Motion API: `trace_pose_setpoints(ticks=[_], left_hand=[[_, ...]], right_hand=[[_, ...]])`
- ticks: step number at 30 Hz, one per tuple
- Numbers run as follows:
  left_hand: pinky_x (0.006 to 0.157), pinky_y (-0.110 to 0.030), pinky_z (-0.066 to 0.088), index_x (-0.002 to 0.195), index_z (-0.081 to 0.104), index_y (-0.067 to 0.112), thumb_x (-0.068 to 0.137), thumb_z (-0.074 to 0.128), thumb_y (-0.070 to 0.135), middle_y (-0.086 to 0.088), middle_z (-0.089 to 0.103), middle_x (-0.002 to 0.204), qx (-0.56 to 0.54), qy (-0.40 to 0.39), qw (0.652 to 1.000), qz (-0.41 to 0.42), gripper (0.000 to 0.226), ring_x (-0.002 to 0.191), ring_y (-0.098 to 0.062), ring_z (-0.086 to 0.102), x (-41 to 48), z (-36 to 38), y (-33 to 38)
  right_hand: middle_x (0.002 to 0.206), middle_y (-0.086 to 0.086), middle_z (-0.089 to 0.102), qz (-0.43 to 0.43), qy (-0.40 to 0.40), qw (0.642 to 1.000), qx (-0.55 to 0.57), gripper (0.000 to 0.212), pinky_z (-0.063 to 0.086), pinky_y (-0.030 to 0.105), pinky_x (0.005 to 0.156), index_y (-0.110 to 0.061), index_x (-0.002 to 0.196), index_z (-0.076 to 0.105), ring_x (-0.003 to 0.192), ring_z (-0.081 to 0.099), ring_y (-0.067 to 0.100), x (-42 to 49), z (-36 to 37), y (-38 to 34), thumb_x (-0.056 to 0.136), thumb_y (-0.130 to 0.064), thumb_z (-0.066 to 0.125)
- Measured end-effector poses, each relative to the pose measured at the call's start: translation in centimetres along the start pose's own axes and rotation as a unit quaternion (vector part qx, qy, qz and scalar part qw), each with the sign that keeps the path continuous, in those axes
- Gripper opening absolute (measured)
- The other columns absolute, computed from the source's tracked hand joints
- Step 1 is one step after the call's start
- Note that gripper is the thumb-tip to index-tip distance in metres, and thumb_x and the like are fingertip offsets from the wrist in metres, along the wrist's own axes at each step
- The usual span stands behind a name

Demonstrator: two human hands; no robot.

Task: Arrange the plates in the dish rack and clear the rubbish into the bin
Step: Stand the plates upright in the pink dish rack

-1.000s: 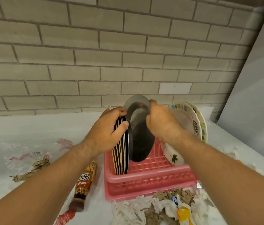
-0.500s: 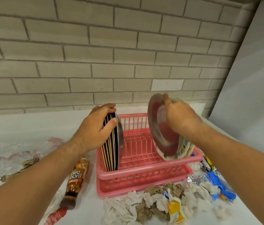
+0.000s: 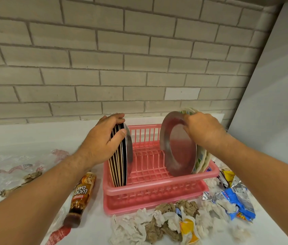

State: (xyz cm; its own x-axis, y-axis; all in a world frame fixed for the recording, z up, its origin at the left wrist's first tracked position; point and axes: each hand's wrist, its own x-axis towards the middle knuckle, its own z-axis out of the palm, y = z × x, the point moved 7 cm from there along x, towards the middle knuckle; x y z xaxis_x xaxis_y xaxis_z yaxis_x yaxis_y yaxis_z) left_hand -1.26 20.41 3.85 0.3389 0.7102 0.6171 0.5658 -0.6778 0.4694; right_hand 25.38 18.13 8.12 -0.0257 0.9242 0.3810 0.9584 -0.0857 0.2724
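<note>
A pink dish rack stands on the white counter. At its left end a stack of dark, thin-striped plates stands on edge; my left hand grips the top of the stack. At the right end a steel plate leans against patterned white plates. My right hand holds the steel plate by its upper rim. The rack's middle slots are bare.
Crumpled tissues and brown paper lie in front of the rack, with snack wrappers to the right. A brown Lucky Day bottle lies on its side at the left. Clear plastic and scraps sit further left. A brick wall stands behind.
My right hand carried the steel plate from beside the dark stack across to the rack's right end, against the patterned plates. My left hand stayed on the dark stack.
</note>
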Motion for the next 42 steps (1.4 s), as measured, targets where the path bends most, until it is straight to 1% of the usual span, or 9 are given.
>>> trace_pose_setpoints(ticks=[8, 15, 24, 27, 31, 33, 36, 38, 42], left_hand=[[0.101, -0.023, 0.031, 0.124, 0.051, 0.025, 0.091, 0.044, 0.040, 0.018, 0.044, 0.135, -0.005, -0.002, 1.000, -0.001, 0.037, 0.127, -0.001, 0.038, -0.1, -0.1, 0.1], [0.100, -0.021, 0.030, 0.125, 0.050, 0.025, 0.091, 0.043, 0.041, 0.016, 0.045, 0.137, 0.001, -0.004, 1.000, 0.000, 0.038, 0.127, 0.000, 0.038, 0.0, 0.0, 0.2], [0.100, -0.021, 0.030, 0.123, 0.050, 0.026, 0.091, 0.042, 0.042, 0.025, 0.041, 0.132, -0.004, -0.003, 1.000, -0.004, 0.037, 0.126, 0.002, 0.037, 0.0, 0.1, 0.1], [0.100, -0.022, 0.030, 0.125, 0.050, 0.026, 0.091, 0.042, 0.042, 0.024, 0.041, 0.132, -0.003, -0.005, 1.000, -0.004, 0.038, 0.127, 0.002, 0.036, 0.1, 0.1, 0.1], [0.102, -0.023, 0.030, 0.128, 0.049, 0.026, 0.092, 0.041, 0.041, 0.016, 0.044, 0.139, 0.003, -0.008, 1.000, -0.003, 0.040, 0.129, 0.000, 0.036, 0.1, 0.2, 0.1], [0.102, -0.023, 0.029, 0.128, 0.049, 0.026, 0.092, 0.041, 0.041, 0.015, 0.044, 0.140, 0.002, -0.009, 1.000, -0.004, 0.040, 0.130, 0.000, 0.035, 0.0, 0.2, 0.1], [0.101, -0.020, 0.028, 0.129, 0.049, 0.026, 0.093, 0.040, 0.041, 0.014, 0.044, 0.141, 0.004, -0.008, 1.000, -0.003, 0.040, 0.129, 0.002, 0.034, 0.0, 0.1, 0.1], [0.101, -0.020, 0.027, 0.129, 0.049, 0.026, 0.093, 0.039, 0.042, 0.014, 0.044, 0.141, 0.002, -0.006, 1.000, -0.004, 0.041, 0.129, 0.002, 0.033, 0.0, 0.1, 0.2], [0.107, -0.027, 0.030, 0.129, 0.053, 0.024, 0.094, 0.037, 0.039, 0.012, 0.044, 0.142, -0.018, 0.001, 1.000, -0.010, 0.042, 0.131, -0.001, 0.035, -0.1, -0.2, 0.4]], right_hand=[[0.104, 0.009, 0.064, -0.009, 0.014, 0.999, -0.045, 0.027, 0.038, 0.032, 0.063, -0.018, 0.118, 0.058, 0.088, 0.063, 0.031, -0.1, -0.1, 0.3, 0.099, -0.031, 0.045], [0.105, 0.006, 0.066, -0.009, 0.009, 0.996, -0.086, 0.024, 0.038, 0.032, 0.061, -0.018, 0.120, 0.055, 0.085, 0.066, 0.028, -0.1, 0.6, 0.2, 0.097, -0.021, 0.051], [0.107, 0.006, 0.063, -0.023, 0.034, 0.997, -0.060, 0.033, 0.037, 0.032, 0.058, -0.016, 0.122, 0.051, 0.083, 0.064, 0.028, -0.8, 0.2, -0.1, 0.099, -0.036, 0.039], [0.116, 0.007, 0.057, -0.023, 0.044, 0.998, -0.045, 0.043, 0.035, 0.032, 0.057, -0.018, 0.133, 0.044, 0.085, 0.063, 0.028, -0.9, -0.7, -0.2, 0.098, -0.044, 0.037], [0.111, 0.005, 0.053, -0.018, 0.063, 0.998, -0.012, 0.045, 0.036, 0.030, 0.055, -0.022, 0.129, 0.045, 0.082, 0.062, 0.026, -1.0, -2.2, -0.9, 0.096, -0.051, 0.039], [0.108, 0.003, 0.054, -0.026, 0.084, 0.996, 0.032, 0.041, 0.041, 0.030, 0.060, -0.024, 0.126, 0.050, 0.085, 0.061, 0.025, -1.2, -3.1, -1.9, 0.096, -0.050, 0.039], [0.112, 0.000, 0.060, -0.045, 0.074, 0.982, 0.168, 0.041, 0.049, 0.039, 0.085, -0.026, 0.124, 0.056, 0.100, 0.059, 0.023, -1.7, -3.0, -4.8, 0.095, -0.049, 0.039], [0.116, -0.001, 0.062, -0.056, 0.037, 0.952, 0.298, 0.043, 0.048, 0.041, 0.092, -0.026, 0.129, 0.055, 0.105, 0.058, 0.019, -2.2, -2.2, -7.7, 0.096, -0.049, 0.040], [0.113, -0.003, 0.064, -0.066, 0.010, 0.873, 0.483, 0.039, 0.050, 0.040, 0.091, -0.027, 0.132, 0.052, 0.100, 0.059, 0.014, -3.8, -0.7, -13.0, 0.097, -0.042, 0.042]])
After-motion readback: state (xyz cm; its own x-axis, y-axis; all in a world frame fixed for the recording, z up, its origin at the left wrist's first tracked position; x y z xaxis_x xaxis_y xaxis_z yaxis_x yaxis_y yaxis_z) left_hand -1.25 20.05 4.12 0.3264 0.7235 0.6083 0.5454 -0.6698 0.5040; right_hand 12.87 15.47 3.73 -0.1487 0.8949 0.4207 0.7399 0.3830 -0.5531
